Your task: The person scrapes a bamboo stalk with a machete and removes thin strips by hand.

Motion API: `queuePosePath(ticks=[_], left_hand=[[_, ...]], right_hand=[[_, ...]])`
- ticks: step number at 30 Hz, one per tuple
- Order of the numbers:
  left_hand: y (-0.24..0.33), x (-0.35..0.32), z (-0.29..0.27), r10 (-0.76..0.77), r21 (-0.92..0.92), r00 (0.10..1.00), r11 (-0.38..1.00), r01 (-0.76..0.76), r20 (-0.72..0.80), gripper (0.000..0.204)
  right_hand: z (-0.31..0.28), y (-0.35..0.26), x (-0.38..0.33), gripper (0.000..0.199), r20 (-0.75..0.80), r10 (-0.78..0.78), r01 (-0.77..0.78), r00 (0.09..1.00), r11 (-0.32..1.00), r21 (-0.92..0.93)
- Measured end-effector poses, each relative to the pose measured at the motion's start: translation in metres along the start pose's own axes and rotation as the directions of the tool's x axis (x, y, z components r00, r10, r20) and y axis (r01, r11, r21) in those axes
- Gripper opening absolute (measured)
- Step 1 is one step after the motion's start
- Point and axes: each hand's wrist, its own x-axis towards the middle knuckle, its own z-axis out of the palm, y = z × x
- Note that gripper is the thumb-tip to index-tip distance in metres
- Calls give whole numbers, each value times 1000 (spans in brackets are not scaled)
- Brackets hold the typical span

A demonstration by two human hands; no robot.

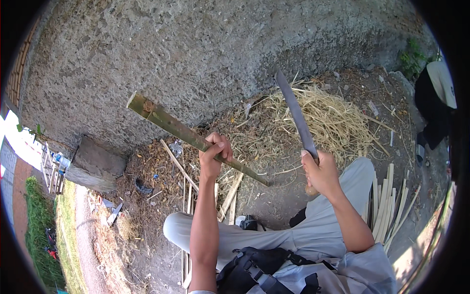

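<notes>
My left hand (pixel 215 153) is wrapped round a long piece of green bamboo (pixel 176 126) near its middle. The bamboo slants from the upper left, where its wide cut end shows, down to the right toward the ground. In my right hand (pixel 320 171) is a machete (pixel 293 110), gripped by its wooden handle, part of which shows below my fist. Its long dark blade points up and slightly left, apart from the bamboo. Behind the blade lies a heap of pale bamboo shavings (pixel 333 120).
A rough grey wall (pixel 171 44) rises ahead. Split bamboo strips (pixel 387 203) lie beside my right knee, and more pale strips (pixel 230 196) lie near my left knee. A squared block (pixel 98 161) stands at the left. Another person (pixel 435 98) is at the far right.
</notes>
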Motion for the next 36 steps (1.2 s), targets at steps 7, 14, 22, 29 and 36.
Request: queuePosePath(ticks=[7, 14, 22, 29, 36], left_hand=[[-4, 0, 1, 120, -80, 988, 989, -127, -95, 20], [-7, 1, -7, 187, -35, 946, 979, -203, -264, 25], [-9, -6, -9, 194, -32, 958, 978, -205, -211, 19], [-16, -10, -10, 390, 56, 881, 919, -390, -267, 54], [-10, -16, 1, 373, 106, 832, 926, -363, -410, 50]], right_hand=[[-11, 53, -9, 28, -15, 126, -125, 992, 992, 33], [-10, 71, -11, 29, -33, 155, -154, 987, 988, 19], [2, 89, -12, 27, 60, 214, -215, 975, 977, 4], [12, 122, -11, 30, 116, 282, -267, 952, 955, -127], [17, 142, -15, 32, 140, 362, -329, 922, 920, -210]])
